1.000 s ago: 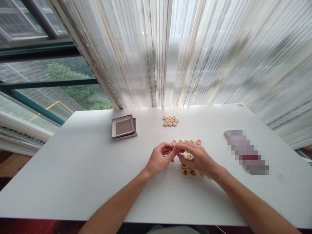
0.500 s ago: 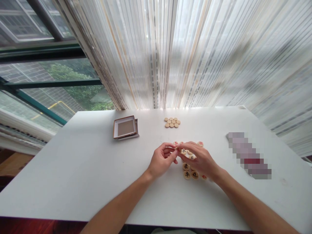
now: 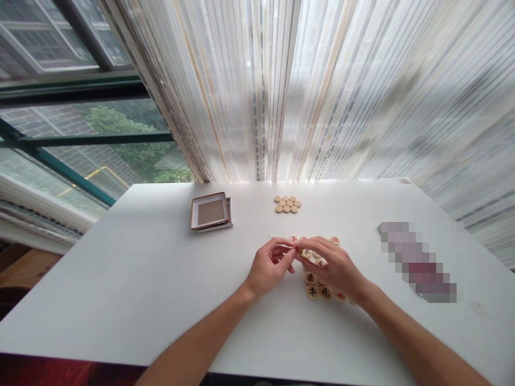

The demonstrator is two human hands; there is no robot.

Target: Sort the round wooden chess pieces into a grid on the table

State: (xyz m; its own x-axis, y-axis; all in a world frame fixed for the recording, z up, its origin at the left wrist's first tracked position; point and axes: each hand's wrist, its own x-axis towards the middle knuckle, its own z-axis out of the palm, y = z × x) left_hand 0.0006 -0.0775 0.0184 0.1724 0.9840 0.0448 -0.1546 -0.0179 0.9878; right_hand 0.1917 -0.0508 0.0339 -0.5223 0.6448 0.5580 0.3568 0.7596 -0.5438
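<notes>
My left hand (image 3: pixel 269 268) is closed, pinching a round wooden Chinese chess piece (image 3: pixel 298 250) with a red character between thumb and fingertips. From the other side my right hand (image 3: pixel 336 268) meets it, its fingertips and thumb bent around the same piece. Beneath the right hand lie several face-up pieces in close rows, partly covered. A black-marked piece (image 3: pixel 312 292) and another black-marked piece (image 3: pixel 325 292) show at the near side, and a red-marked piece (image 3: pixel 334 240) at the far right of the group.
Several blank-side-up pieces (image 3: pixel 287 204) are clustered near the back of the white table (image 3: pixel 140 279). A shallow open box (image 3: pixel 211 212) sits back left, one part stacked on another. At right lies a long pixelated object (image 3: pixel 418 262). Striped curtains (image 3: pixel 277 91) hang behind the table.
The view has shifted slightly, so everything appears a little lower and further right. Both hands stay together at the same piece, with hardly any movement.
</notes>
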